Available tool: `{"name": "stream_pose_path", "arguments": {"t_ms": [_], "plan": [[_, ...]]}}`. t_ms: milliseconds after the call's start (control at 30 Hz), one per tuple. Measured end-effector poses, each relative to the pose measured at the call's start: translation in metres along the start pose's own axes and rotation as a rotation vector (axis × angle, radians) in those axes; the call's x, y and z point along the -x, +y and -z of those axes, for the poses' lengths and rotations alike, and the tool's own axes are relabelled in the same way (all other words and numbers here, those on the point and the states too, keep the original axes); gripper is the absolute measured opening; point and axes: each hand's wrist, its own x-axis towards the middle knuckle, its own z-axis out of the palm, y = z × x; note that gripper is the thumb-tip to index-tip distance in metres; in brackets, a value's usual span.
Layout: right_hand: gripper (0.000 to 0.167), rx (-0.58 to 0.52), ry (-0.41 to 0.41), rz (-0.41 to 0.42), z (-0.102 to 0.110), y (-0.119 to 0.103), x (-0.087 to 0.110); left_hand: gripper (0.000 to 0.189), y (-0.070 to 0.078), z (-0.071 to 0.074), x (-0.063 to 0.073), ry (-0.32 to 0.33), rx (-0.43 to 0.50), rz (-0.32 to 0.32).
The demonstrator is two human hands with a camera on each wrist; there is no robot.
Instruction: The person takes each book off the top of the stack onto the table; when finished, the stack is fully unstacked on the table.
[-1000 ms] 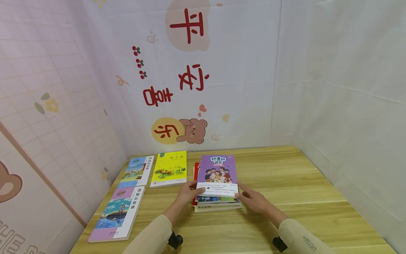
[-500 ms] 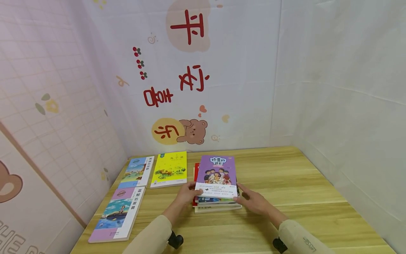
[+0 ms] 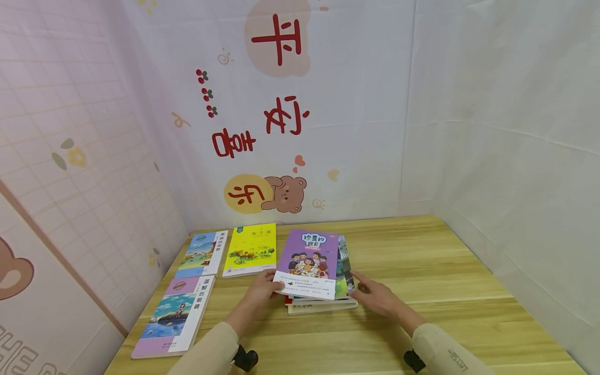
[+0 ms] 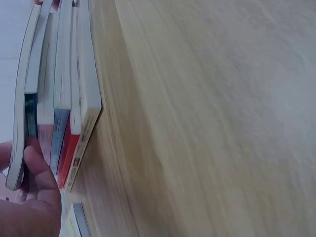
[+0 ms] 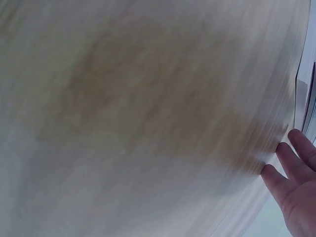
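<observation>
A purple book (image 3: 307,255) with a white paper band and drawn children lies skewed to the left over a book stack (image 3: 323,308). My left hand (image 3: 260,289) pinches its near left corner between thumb and fingers. In the left wrist view that book's page edge (image 4: 22,98) is lifted at the held corner, apart from the books below. Uncovered at its right is a book with a green and dark picture cover (image 3: 345,265). My right hand (image 3: 375,297) rests along the stack's right side. In the right wrist view its fingers (image 5: 277,182) are extended beside the pages.
On the left of the wooden table (image 3: 422,333) lie a yellow book (image 3: 250,247), a blue book (image 3: 199,252) and a pink-edged book (image 3: 171,315). Printed cloth walls (image 3: 356,130) enclose the table at the back and both sides.
My left hand has moved left and slightly nearer, sliding and turning the purple book off the stack's middle. The picture-cover book beneath now shows at the right. My right hand stays almost still.
</observation>
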Motion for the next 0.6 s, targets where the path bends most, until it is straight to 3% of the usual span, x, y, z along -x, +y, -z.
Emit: {"name": "stream_pose_path", "arguments": {"t_ms": [233, 600], "plan": [[0.060, 0.039, -0.006, 0.015, 0.000, 0.000, 0.001, 0.050, -0.003, 0.011, 0.004, -0.010, 0.030, -0.002], [0.050, 0.046, 0.033, 0.055, -0.004, 0.005, -0.002, 0.046, -0.006, 0.016, 0.014, 0.007, 0.076, 0.001]]}}
